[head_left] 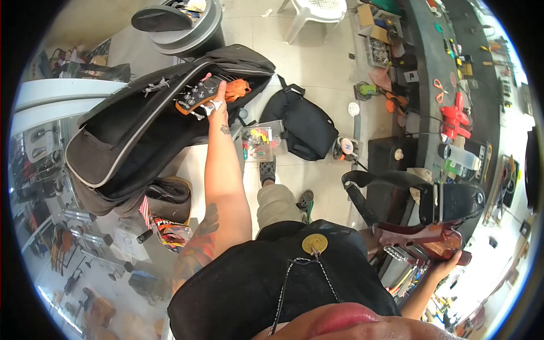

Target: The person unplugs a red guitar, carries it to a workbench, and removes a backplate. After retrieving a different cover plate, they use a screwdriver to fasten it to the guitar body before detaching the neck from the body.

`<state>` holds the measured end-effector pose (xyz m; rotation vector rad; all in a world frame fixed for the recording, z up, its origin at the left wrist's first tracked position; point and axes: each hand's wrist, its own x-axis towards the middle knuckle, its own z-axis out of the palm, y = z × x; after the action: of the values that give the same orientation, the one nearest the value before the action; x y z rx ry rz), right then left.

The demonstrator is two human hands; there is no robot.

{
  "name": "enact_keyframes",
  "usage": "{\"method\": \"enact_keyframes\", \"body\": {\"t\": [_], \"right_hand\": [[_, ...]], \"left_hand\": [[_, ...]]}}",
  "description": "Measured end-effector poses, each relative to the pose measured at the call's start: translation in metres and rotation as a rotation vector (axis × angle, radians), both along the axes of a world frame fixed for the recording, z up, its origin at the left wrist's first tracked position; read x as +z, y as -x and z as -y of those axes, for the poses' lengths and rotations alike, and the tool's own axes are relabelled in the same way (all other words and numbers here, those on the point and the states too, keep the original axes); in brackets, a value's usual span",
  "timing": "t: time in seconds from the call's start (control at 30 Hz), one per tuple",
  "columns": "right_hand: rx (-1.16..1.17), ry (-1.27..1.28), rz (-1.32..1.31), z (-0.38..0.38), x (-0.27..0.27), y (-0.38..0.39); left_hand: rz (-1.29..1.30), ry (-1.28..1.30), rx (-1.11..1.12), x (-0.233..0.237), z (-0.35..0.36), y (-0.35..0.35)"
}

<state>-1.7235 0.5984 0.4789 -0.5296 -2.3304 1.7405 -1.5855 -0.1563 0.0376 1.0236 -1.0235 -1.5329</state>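
Reaching forward into the long black padded bag (141, 113), my left hand (217, 105) is closed round a guitar headstock (195, 96) with tuning pegs. A crumpled orange item (237, 89) lies against the headstock, just right of my fingers. The rest of that guitar is hidden. At the lower right, my right hand (446, 266) grips the edge of a glossy red-brown wooden instrument (413, 237). A wide black strap (391, 180) loops above it.
A black backpack (303, 124) and a clear box of small parts (258, 144) are on the floor ahead. A grey bin (190, 31) and white chair (317, 12) stand beyond. Red tool (455, 117) and scissors (439, 90) lie on the right workbench (422, 56).
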Motion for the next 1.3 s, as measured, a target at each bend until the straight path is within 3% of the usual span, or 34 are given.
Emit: {"method": "enact_keyframes", "body": {"t": [0.07,0.17,0.23,0.33,0.37,0.4,0.43,0.5,0.53,0.57,0.6,0.63,0.7,0.77,0.9,1.03,1.1,1.17,1.23,1.3], "right_hand": [[0.054,-0.123,0.031,-0.031,0.003,-0.001],[-0.064,-0.031,-0.055,-0.008,0.001,-0.012],[0.004,-0.091,-0.079,-0.025,-0.001,-0.02],[0.092,-0.107,-0.114,-0.043,-0.003,-0.038],[0.143,-0.15,-0.137,-0.046,-0.003,-0.045],[0.094,-0.129,-0.129,-0.033,0.002,-0.055],[-0.039,-0.174,-0.169,-0.094,-0.023,-0.06],[-0.158,-0.155,-0.242,-0.103,-0.028,-0.085],[-0.225,-0.158,-0.28,-0.127,-0.041,-0.095],[-0.309,-0.244,-0.352,-0.118,-0.035,-0.105],[-0.391,-0.164,-0.41,-0.103,-0.021,-0.118],[-0.323,-0.081,-0.494,-0.131,-0.032,-0.133],[-0.374,0.016,-0.579,-0.141,-0.016,-0.157],[-0.398,0.057,-0.61,-0.177,-0.017,-0.188],[-0.538,0.102,-0.662,-0.275,-0.038,-0.236],[-0.593,0.006,-0.64,-0.353,-0.034,-0.257],[-0.548,-0.012,-0.662,-0.386,-0.03,-0.259],[-0.48,0.008,-0.621,-0.433,-0.03,-0.257],[-0.266,-0.004,-0.615,-0.463,-0.021,-0.246],[-0.076,0.054,-0.618,-0.491,-0.011,-0.231]], "left_hand": [[-0.038,0.026,-0.007,0.03,-0.02,0.001],[0.215,0.233,-0.066,0.095,-0.041,-0.005],[0.189,0.307,-0.118,0.149,-0.058,-0.008],[0.093,0.624,-0.169,0.216,-0.068,-0.003],[0.087,0.607,-0.18,0.256,-0.083,-0.002],[0.203,0.628,-0.266,0.298,-0.093,-0.008],[0.27,0.785,-0.243,0.321,-0.098,-0.007],[-0.069,0.631,-0.343,0.367,-0.122,-0.001],[-0.074,0.81,-0.387,0.377,-0.114,-0.001],[-0.172,0.652,-0.455,0.387,-0.106,-0.001],[0.037,1.024,-0.326,0.42,-0.127,0.002],[-0.42,0.584,-0.476,0.436,-0.125,0.006],[-0.395,0.712,-0.556,0.48,-0.15,0.009],[-0.33,1.078,-0.424,0.523,-0.209,0.008],[-0.325,1.184,-0.401,0.589,-0.31,-0.007],[-0.485,1.119,-0.495,0.626,-0.402,-0.001],[-0.772,0.968,-0.76,0.639,-0.43,0.009],[-0.787,0.826,-0.857,0.654,-0.478,0.017],[-0.947,0.671,-1.184,0.672,-0.516,0.028],[-1.005,0.675,-1.243,0.694,-0.55,0.044]]}}
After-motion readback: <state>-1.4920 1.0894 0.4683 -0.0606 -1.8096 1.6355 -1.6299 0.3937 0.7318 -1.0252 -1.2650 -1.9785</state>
